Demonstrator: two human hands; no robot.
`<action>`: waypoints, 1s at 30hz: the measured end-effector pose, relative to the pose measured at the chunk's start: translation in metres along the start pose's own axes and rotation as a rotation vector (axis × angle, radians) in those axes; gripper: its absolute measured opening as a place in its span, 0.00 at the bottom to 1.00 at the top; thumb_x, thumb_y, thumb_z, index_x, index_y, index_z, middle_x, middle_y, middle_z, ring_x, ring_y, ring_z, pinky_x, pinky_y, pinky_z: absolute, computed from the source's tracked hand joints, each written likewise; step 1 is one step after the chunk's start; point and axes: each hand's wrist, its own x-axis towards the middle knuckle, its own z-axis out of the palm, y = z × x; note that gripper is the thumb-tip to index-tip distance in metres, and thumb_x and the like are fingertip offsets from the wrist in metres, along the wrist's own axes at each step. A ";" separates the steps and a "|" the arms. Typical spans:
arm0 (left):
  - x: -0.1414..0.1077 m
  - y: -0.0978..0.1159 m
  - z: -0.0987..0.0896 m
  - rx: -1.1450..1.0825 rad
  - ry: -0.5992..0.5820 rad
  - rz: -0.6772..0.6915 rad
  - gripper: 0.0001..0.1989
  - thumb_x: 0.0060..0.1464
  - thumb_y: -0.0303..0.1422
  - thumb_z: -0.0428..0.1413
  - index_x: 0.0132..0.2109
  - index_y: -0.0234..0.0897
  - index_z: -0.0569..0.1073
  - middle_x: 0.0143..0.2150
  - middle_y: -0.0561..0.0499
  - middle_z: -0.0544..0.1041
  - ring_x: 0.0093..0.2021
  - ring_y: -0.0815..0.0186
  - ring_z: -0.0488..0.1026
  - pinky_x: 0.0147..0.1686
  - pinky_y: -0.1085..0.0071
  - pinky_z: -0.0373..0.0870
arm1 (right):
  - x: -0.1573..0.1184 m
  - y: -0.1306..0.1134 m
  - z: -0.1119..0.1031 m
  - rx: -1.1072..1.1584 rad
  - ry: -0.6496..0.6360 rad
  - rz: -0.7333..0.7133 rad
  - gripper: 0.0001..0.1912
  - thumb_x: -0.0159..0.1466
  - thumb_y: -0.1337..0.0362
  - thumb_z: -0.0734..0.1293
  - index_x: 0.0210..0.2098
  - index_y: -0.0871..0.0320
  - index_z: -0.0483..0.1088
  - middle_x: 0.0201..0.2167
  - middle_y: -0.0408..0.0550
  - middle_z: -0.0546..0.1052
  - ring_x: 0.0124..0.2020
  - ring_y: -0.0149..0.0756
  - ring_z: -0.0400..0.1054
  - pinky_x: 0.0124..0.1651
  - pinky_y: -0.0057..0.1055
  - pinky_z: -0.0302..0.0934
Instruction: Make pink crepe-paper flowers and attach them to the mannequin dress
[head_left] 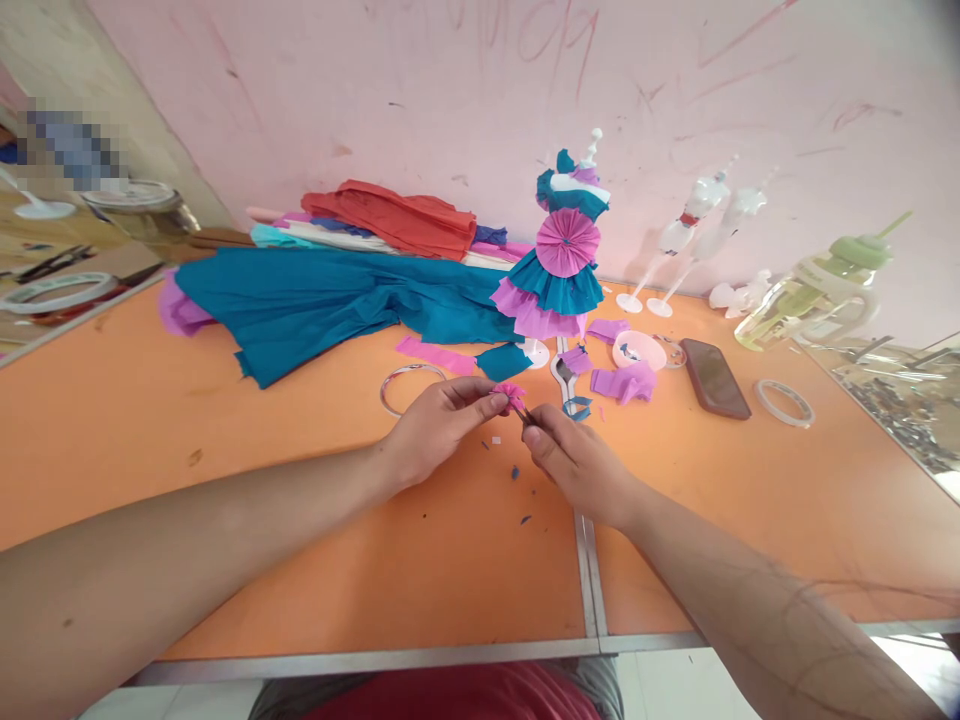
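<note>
My left hand [439,425] pinches a small gathered piece of pink crepe paper [510,393] between thumb and fingertips, above the orange table. In my right hand [581,460] is a thin dark metal tool that looks like tweezers [526,414], its tip at the paper's edge. Behind both hands stands a small mannequin [596,140] dressed in ruffled teal and purple paper, with a round pink pleated rosette [568,243] at its waist. Purple paper scraps [624,383], a teal piece [504,360] and a pink strip [436,354] lie between hands and mannequin.
A large teal crepe sheet [337,300] spreads at left, before folded coloured papers [397,220]. To the right are a pink dish [639,350], a phone [716,378], a tape roll [784,402], a green-lidded bottle [817,290] and two bare mannequins [694,215].
</note>
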 end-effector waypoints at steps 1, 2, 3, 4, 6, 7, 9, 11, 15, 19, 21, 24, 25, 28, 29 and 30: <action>0.000 0.000 0.000 -0.003 0.000 -0.004 0.15 0.56 0.46 0.62 0.42 0.40 0.81 0.43 0.52 0.83 0.48 0.59 0.77 0.55 0.63 0.70 | 0.000 0.000 0.000 0.004 -0.002 -0.008 0.18 0.72 0.46 0.53 0.39 0.52 0.60 0.29 0.39 0.66 0.29 0.33 0.58 0.33 0.31 0.53; 0.000 -0.001 0.000 -0.007 0.000 -0.006 0.15 0.56 0.46 0.62 0.41 0.40 0.81 0.42 0.52 0.83 0.48 0.59 0.77 0.55 0.63 0.70 | 0.000 0.000 0.000 0.010 -0.003 -0.011 0.18 0.72 0.46 0.53 0.39 0.52 0.60 0.29 0.39 0.66 0.28 0.32 0.58 0.33 0.31 0.52; 0.000 -0.001 0.000 -0.010 -0.003 -0.008 0.14 0.56 0.46 0.63 0.41 0.40 0.81 0.42 0.52 0.83 0.48 0.59 0.77 0.55 0.63 0.70 | -0.001 -0.001 0.000 0.018 -0.006 -0.009 0.18 0.72 0.46 0.53 0.39 0.52 0.60 0.29 0.38 0.66 0.28 0.32 0.58 0.32 0.31 0.52; 0.000 -0.001 0.000 -0.012 -0.007 -0.009 0.14 0.56 0.45 0.63 0.41 0.40 0.81 0.42 0.52 0.83 0.48 0.59 0.77 0.55 0.63 0.70 | -0.001 -0.001 0.000 0.026 -0.009 -0.002 0.18 0.72 0.45 0.53 0.39 0.52 0.61 0.28 0.38 0.66 0.28 0.32 0.58 0.32 0.30 0.52; 0.000 -0.002 0.000 -0.022 -0.020 -0.016 0.14 0.56 0.45 0.62 0.41 0.41 0.82 0.42 0.53 0.83 0.48 0.60 0.77 0.55 0.64 0.70 | -0.001 -0.001 0.000 0.038 -0.013 0.011 0.18 0.72 0.46 0.53 0.39 0.52 0.61 0.28 0.38 0.65 0.27 0.32 0.57 0.31 0.30 0.52; 0.000 -0.002 0.000 -0.031 -0.025 -0.020 0.14 0.57 0.45 0.62 0.41 0.41 0.82 0.41 0.53 0.83 0.48 0.60 0.77 0.54 0.64 0.70 | -0.001 -0.001 0.001 0.039 -0.012 0.013 0.18 0.72 0.46 0.53 0.40 0.52 0.61 0.29 0.38 0.66 0.27 0.32 0.57 0.31 0.30 0.51; 0.001 -0.003 0.000 -0.049 -0.035 -0.029 0.14 0.57 0.45 0.62 0.42 0.40 0.82 0.41 0.53 0.83 0.48 0.60 0.77 0.54 0.64 0.70 | -0.001 -0.002 0.000 0.031 -0.013 0.014 0.17 0.73 0.47 0.53 0.40 0.52 0.61 0.29 0.38 0.66 0.27 0.32 0.57 0.31 0.30 0.51; 0.001 -0.004 0.000 -0.065 -0.041 -0.035 0.15 0.57 0.45 0.62 0.42 0.39 0.82 0.42 0.52 0.83 0.49 0.59 0.76 0.54 0.64 0.70 | -0.001 -0.002 0.000 0.014 -0.013 0.013 0.16 0.73 0.48 0.53 0.40 0.52 0.61 0.29 0.38 0.66 0.28 0.32 0.58 0.31 0.30 0.51; 0.002 -0.009 -0.001 -0.119 -0.042 -0.041 0.15 0.56 0.45 0.63 0.43 0.38 0.82 0.42 0.49 0.82 0.48 0.59 0.75 0.53 0.63 0.69 | -0.001 -0.002 0.000 -0.019 -0.007 0.007 0.14 0.72 0.49 0.55 0.39 0.52 0.60 0.29 0.38 0.67 0.29 0.33 0.58 0.32 0.31 0.51; 0.004 -0.015 -0.003 -0.160 -0.061 -0.023 0.14 0.56 0.44 0.64 0.41 0.38 0.82 0.41 0.49 0.82 0.47 0.60 0.75 0.52 0.64 0.68 | -0.001 -0.004 -0.001 -0.034 -0.008 0.011 0.12 0.71 0.51 0.55 0.38 0.51 0.60 0.28 0.39 0.67 0.29 0.34 0.59 0.32 0.31 0.51; 0.005 -0.016 -0.003 -0.155 -0.058 -0.023 0.14 0.56 0.44 0.64 0.40 0.38 0.82 0.41 0.49 0.82 0.47 0.61 0.75 0.52 0.65 0.67 | 0.000 -0.003 -0.001 -0.029 -0.015 0.011 0.12 0.71 0.51 0.54 0.37 0.51 0.59 0.27 0.38 0.66 0.28 0.34 0.59 0.31 0.31 0.50; 0.005 -0.017 -0.003 -0.158 -0.056 -0.025 0.13 0.57 0.44 0.63 0.40 0.39 0.82 0.41 0.50 0.81 0.46 0.62 0.74 0.51 0.65 0.66 | 0.001 -0.001 0.000 -0.033 -0.023 0.008 0.12 0.71 0.51 0.55 0.37 0.51 0.58 0.27 0.37 0.65 0.27 0.33 0.58 0.30 0.31 0.50; 0.005 -0.017 -0.004 -0.160 -0.054 -0.024 0.13 0.57 0.44 0.63 0.40 0.39 0.82 0.41 0.50 0.81 0.46 0.62 0.74 0.51 0.66 0.66 | 0.001 0.000 0.000 -0.039 -0.023 0.006 0.12 0.71 0.51 0.55 0.37 0.51 0.58 0.27 0.37 0.66 0.27 0.33 0.59 0.30 0.31 0.50; 0.005 -0.018 -0.004 -0.164 -0.043 -0.023 0.13 0.57 0.44 0.64 0.39 0.39 0.82 0.40 0.50 0.81 0.45 0.63 0.73 0.50 0.66 0.65 | 0.002 0.002 0.000 -0.053 -0.018 0.003 0.12 0.72 0.52 0.54 0.36 0.51 0.57 0.26 0.37 0.68 0.28 0.33 0.62 0.31 0.31 0.52; 0.005 -0.018 -0.004 -0.165 -0.043 -0.024 0.13 0.57 0.43 0.64 0.39 0.38 0.81 0.40 0.50 0.81 0.45 0.63 0.73 0.50 0.66 0.65 | 0.003 0.002 0.000 -0.060 -0.016 0.003 0.12 0.72 0.52 0.54 0.36 0.51 0.57 0.26 0.37 0.69 0.28 0.34 0.62 0.32 0.31 0.52; 0.005 -0.018 -0.004 -0.167 -0.045 -0.026 0.13 0.57 0.43 0.64 0.38 0.38 0.81 0.40 0.50 0.81 0.45 0.63 0.73 0.50 0.66 0.65 | 0.003 0.002 0.000 -0.069 -0.016 0.004 0.12 0.72 0.52 0.54 0.36 0.51 0.57 0.26 0.37 0.69 0.28 0.34 0.63 0.32 0.31 0.53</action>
